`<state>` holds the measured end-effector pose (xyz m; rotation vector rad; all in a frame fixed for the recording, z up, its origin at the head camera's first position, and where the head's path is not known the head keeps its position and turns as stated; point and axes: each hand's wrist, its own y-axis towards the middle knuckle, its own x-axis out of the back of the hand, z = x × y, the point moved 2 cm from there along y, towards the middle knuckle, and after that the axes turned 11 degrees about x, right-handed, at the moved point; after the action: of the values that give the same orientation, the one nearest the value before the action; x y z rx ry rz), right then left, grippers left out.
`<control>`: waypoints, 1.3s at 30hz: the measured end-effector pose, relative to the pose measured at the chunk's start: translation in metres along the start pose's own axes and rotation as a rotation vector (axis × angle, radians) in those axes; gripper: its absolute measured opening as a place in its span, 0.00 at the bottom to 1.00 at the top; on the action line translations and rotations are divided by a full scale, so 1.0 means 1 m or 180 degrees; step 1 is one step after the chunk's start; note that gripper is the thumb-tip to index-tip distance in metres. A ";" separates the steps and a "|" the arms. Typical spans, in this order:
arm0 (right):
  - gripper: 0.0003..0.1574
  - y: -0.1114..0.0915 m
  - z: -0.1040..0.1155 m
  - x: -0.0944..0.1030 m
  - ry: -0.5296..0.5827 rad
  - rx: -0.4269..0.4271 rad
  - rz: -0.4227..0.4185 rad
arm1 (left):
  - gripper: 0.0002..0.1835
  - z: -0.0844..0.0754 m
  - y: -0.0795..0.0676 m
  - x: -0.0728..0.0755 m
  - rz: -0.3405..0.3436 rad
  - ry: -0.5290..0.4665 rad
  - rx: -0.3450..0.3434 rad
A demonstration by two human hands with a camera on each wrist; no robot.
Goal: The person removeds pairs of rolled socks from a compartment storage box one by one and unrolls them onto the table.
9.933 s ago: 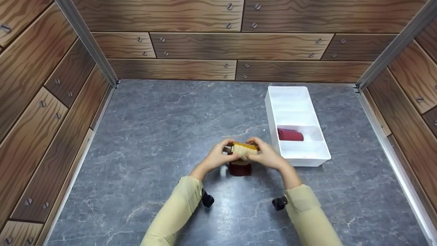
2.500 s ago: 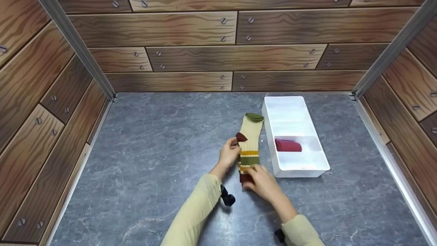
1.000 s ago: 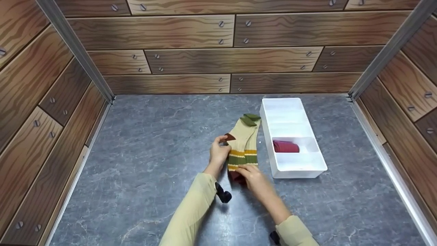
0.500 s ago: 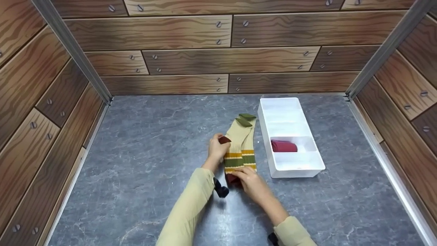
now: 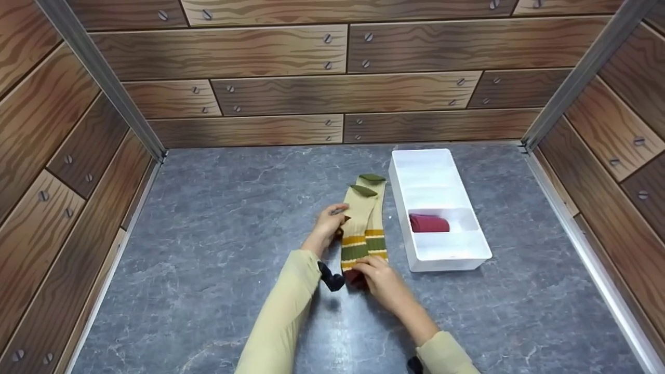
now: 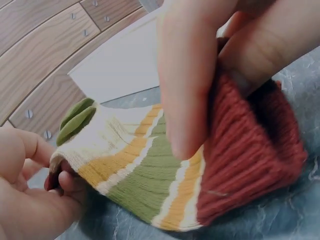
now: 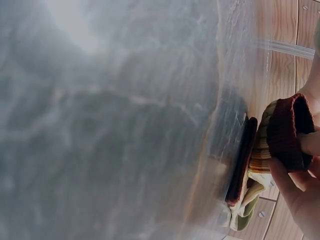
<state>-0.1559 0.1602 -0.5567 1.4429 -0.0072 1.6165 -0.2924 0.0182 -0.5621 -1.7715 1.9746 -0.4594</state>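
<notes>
Two cream socks with green toes, yellow and green stripes and maroon cuffs lie partly overlapped on the floor. The upper sock [image 5: 357, 221] covers the left part of the lower sock [image 5: 377, 241]. My left hand [image 5: 326, 224] pinches the upper sock's maroon heel at its left edge, as the left wrist view also shows. At the near end, my right hand [image 5: 383, 281] grips the maroon cuff [image 6: 245, 160], with a finger inside its opening and another on the outside. In the right wrist view, that cuff is raised above a second maroon cuff [image 7: 242, 160] lying below.
Right of the socks stands a long white divided box [image 5: 451, 266]. A rolled dark red cloth item [image 5: 429, 223] lies in one of its compartments. Wood-patterned walls [image 5: 234, 130] enclose the grey marbled floor [image 5: 234, 208] at the back and both sides.
Earlier both hands held a folded striped bundle; later the socks lay flat, stacked. The upper sock then shifted left off the lower one. Most recently, my left hand moved slightly nearer along its heel.
</notes>
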 end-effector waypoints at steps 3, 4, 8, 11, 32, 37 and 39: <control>0.15 -0.001 0.000 0.000 0.0029 -0.0018 0.0003 | 0.26 0.000 0.002 0.000 0.0131 0.0033 0.0022; 0.15 -0.001 0.000 0.000 0.0028 -0.0019 -0.0008 | 0.26 0.000 0.002 -0.001 0.0159 0.0042 0.0024; 0.16 -0.002 0.002 -0.001 0.0010 -0.0018 -0.0027 | 0.20 0.000 0.003 -0.001 0.0076 0.0258 -0.0174; 0.16 -0.001 0.003 -0.001 0.0013 -0.0020 -0.0008 | 0.19 0.000 0.003 -0.001 -0.0102 0.0488 -0.0348; 0.14 0.012 0.011 -0.016 0.0059 0.0149 0.0251 | 0.32 -0.005 0.007 0.028 -0.0999 0.0660 -0.0605; 0.14 0.011 0.013 -0.018 0.0130 0.0121 0.0482 | 0.34 -0.006 0.007 0.029 -0.1078 0.1180 -0.0776; 0.15 0.010 0.013 -0.017 0.0070 0.0141 0.0584 | 0.34 -0.008 0.006 0.028 -0.1129 0.1537 -0.0953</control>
<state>-0.1547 0.1368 -0.5606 1.4941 -0.0943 1.7910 -0.3040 -0.0096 -0.5619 -2.4005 2.1260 -0.8054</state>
